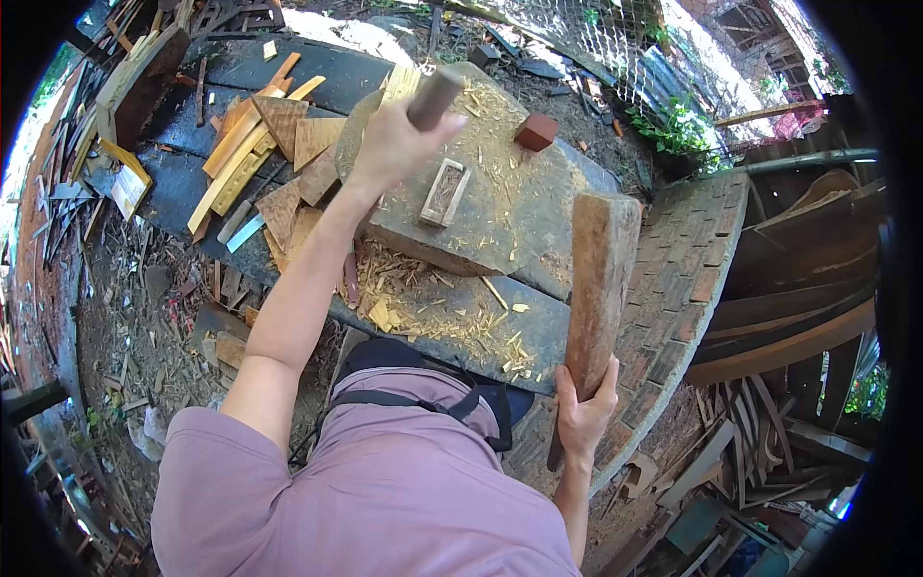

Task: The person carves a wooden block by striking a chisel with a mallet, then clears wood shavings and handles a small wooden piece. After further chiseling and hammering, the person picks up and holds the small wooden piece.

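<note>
While gripping tool handle (435, 98) in left hand (392, 144), wooden mallet (602, 279) in right hand (585, 415), apparently poised between strikes, needing steady aim.

Daylit outdoors; glare patches at top, fisheye curve, black corners

I am looking over the head view and finding no readable text — no label, brand, number or sign is showing legibly on anything.
</note>
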Action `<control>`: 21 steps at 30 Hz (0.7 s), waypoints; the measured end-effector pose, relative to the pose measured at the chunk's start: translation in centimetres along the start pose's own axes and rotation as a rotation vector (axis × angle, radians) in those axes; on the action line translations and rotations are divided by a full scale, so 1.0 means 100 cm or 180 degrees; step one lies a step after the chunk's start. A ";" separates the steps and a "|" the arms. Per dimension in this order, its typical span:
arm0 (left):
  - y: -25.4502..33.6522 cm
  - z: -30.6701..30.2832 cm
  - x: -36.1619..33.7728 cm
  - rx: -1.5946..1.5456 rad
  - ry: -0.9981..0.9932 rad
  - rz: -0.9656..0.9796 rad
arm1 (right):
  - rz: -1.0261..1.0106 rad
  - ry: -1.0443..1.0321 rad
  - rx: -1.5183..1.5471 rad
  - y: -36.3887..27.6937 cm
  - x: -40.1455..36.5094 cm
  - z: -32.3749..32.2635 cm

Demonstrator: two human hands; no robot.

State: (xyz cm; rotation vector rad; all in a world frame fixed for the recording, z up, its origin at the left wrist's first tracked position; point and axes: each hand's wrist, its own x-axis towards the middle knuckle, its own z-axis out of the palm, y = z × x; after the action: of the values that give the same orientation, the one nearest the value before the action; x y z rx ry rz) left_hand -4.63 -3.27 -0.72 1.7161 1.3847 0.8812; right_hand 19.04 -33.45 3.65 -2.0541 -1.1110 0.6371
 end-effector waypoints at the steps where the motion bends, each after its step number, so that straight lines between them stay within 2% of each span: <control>1: 0.013 -0.007 0.006 -0.0472 0.0046 0.0138 | -0.0013 -0.0009 0.0000 0.000 0.001 0.000; 2: 0.022 -0.011 0.011 -0.0942 0.0093 0.0283 | -0.0001 0.0010 0.0071 0.000 0.001 0.001; 3: 0.028 -0.011 0.015 -0.0940 0.0107 0.0289 | 0.0012 0.0031 0.0142 0.000 0.002 0.001; 5: 0.040 -0.005 0.022 -0.2248 0.0080 0.0750 | 0.0017 0.0040 0.0152 -0.001 0.002 0.003; 6: 0.045 0.002 0.024 -0.2254 0.0078 0.0759 | 0.0039 0.0049 0.0158 -0.002 0.002 0.003; 8: 0.047 0.017 0.026 -0.2153 0.0551 0.1286 | -0.0043 0.0076 0.0096 -0.004 0.001 0.003; 10: 0.031 0.033 0.032 -0.2042 0.0446 0.1286 | -0.0105 0.0093 0.0029 -0.004 -0.001 0.004; 13: 0.028 0.047 0.031 -0.1382 0.0843 0.1591 | -0.0024 0.0095 -0.0020 -0.001 -0.003 0.002; 16: 0.029 0.053 0.028 -0.1443 0.0880 0.1816 | 0.0057 0.0102 0.0061 0.002 -0.005 0.002; 21: 0.026 0.053 0.027 -0.1394 0.0759 0.1757 | 0.0104 0.0114 0.0134 0.001 -0.004 0.002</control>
State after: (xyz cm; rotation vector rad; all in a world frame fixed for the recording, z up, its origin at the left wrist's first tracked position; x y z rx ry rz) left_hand 1.66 -1.67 -0.88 1.6952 0.7642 1.6045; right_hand 18.77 -33.73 3.48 -2.0436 -1.0371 0.6322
